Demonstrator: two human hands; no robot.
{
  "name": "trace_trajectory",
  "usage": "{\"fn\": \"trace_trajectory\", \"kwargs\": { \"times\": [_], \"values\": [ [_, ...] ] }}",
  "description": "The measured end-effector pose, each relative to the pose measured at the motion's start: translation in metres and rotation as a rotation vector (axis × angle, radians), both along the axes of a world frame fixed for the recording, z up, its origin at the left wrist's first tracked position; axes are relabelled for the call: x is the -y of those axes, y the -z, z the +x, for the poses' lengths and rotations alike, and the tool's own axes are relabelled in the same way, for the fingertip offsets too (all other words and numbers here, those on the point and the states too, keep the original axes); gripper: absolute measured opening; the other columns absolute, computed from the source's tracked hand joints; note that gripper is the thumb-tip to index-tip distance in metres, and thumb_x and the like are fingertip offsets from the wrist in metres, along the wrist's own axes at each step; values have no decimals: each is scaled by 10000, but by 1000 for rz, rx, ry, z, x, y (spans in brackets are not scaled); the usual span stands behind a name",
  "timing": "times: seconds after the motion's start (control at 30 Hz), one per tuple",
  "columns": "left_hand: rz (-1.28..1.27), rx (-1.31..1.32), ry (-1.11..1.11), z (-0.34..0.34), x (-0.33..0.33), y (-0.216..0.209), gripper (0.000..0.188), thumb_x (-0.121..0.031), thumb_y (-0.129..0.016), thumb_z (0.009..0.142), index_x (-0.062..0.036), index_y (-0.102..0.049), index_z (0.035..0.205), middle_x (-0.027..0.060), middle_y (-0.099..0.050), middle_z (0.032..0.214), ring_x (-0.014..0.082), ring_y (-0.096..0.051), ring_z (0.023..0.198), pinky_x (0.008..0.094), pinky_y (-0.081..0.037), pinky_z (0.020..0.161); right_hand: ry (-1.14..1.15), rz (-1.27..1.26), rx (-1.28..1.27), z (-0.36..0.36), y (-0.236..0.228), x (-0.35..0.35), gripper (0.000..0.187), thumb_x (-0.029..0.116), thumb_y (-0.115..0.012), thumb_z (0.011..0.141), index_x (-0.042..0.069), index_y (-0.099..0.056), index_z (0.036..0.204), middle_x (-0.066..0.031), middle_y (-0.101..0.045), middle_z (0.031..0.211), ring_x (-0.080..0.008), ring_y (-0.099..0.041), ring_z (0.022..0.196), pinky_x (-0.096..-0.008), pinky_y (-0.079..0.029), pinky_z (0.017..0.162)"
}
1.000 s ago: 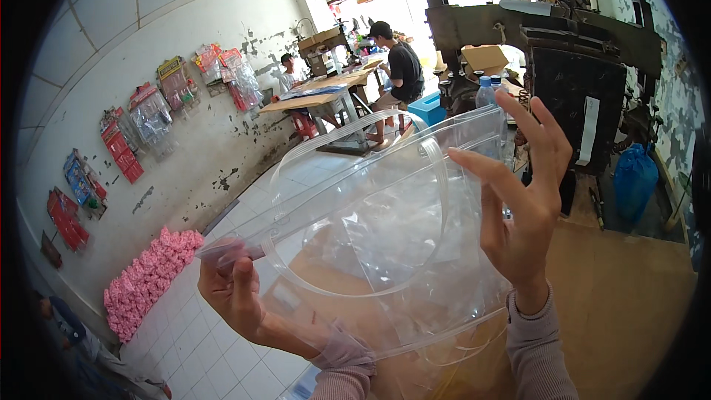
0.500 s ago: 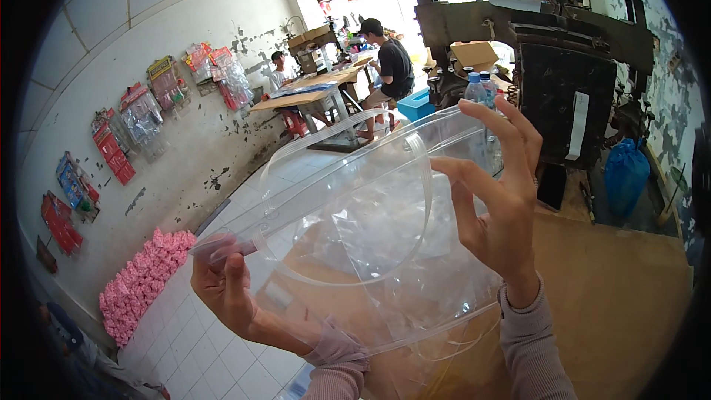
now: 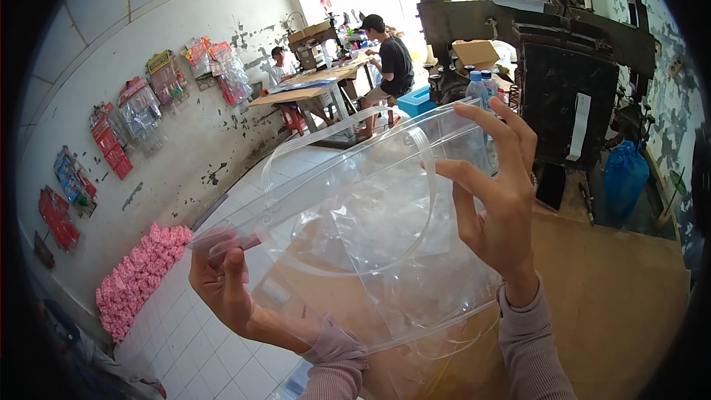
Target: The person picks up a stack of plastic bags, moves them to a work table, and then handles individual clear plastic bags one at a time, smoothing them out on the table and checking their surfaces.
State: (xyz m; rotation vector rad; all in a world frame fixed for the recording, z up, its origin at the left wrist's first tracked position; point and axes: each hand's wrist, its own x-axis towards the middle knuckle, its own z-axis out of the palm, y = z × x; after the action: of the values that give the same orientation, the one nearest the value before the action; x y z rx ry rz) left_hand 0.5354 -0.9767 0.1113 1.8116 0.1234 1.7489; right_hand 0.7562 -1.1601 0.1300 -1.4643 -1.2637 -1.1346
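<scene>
A clear plastic bag (image 3: 370, 244) with strap-like loop handles (image 3: 424, 155) is held up in front of me, tilted with its right end higher. My left hand (image 3: 229, 281) pinches the left end of its top edge, and the fingers show through the film. At the upper right end, my right hand (image 3: 500, 185) holds the bag by its fingertips, with the fingers bent and spread along the edge. One handle stands above the top edge, while another hangs across the front. Creases and shine mark the film; anything inside is hard to make out.
A brown work surface (image 3: 615, 289) lies below and right. Beyond it stand a dark machine (image 3: 566, 96), water bottles (image 3: 475, 87) and a blue bag (image 3: 626, 178). Pink bundles (image 3: 141, 278) sit by the left wall. Two people are at a table (image 3: 296, 95) behind.
The handle across the bag's front has shifted slightly, its upper part tilting a little to the right. Both hands keep their hold on the bag almost unmoved.
</scene>
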Motion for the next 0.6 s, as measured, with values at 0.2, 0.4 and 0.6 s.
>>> {"fn": "trace_trajectory", "kwargs": {
  "times": [0.2,0.4,0.6],
  "values": [
    [1,-18,-12,2,-3,2,250,-180,-638,752,21,-541,864,51,-562,778,18,-376,455,150,-224,378,23,21,-47,3,0,-2,361,-87,-549,604,137,-645,870,-119,-466,1151,-341,-314,1131,-415,-317,901],
    [9,4,-46,0,2,-1,263,-191,-644,750,22,-541,863,50,-557,769,30,-405,472,156,-234,376,57,-5,-98,-1,1,-6,461,-98,-522,613,148,-619,991,-147,-419,1189,-352,-308,1125,-408,-314,905],
    [-4,-2,-16,-4,-4,4,278,-201,-654,743,17,-542,874,48,-557,763,28,-362,451,155,-233,379,79,-19,-90,-6,2,-5,411,-49,-489,686,153,-618,1019,-135,-409,1225,-306,-341,1131,-386,-340,881]
  ]
}}
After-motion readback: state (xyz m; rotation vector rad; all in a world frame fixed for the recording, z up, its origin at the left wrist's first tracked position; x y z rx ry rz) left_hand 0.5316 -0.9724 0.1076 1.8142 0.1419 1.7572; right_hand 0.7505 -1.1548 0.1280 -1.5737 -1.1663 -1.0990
